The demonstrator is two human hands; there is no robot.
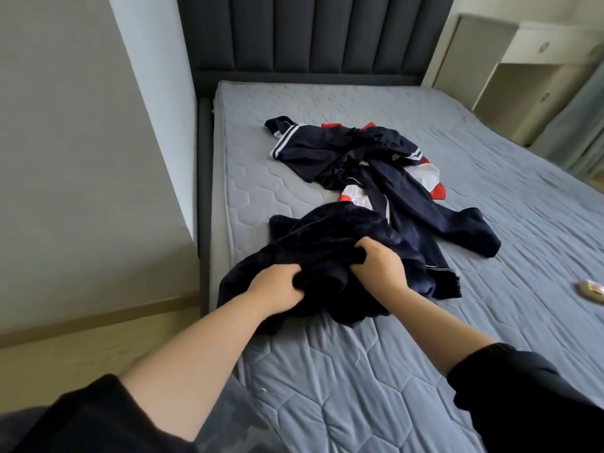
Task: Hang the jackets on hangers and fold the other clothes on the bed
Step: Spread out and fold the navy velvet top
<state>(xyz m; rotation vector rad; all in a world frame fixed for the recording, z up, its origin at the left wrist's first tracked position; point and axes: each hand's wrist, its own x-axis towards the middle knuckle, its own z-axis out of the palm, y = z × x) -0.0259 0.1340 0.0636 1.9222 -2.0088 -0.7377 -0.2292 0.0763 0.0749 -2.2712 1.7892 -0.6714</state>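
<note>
- Fingers (365,247) of both hands are curled tight into a bunched, dark navy fleecy garment (327,230). The left hand (277,287) grips its near edge and the right hand (380,268) grips a fold just beside it.
- It lies crumpled on the grey quilted mattress (359,387) near the left edge, touching a heap of navy, white and red sports clothes (376,158) farther up.
- Likely step: taking up this piece. Next it needs lifting and shaking out, to tell jacket from foldable.
- No collar or hem shows, so its heading cannot be told. The mass spreads roughly left to right.
</note>
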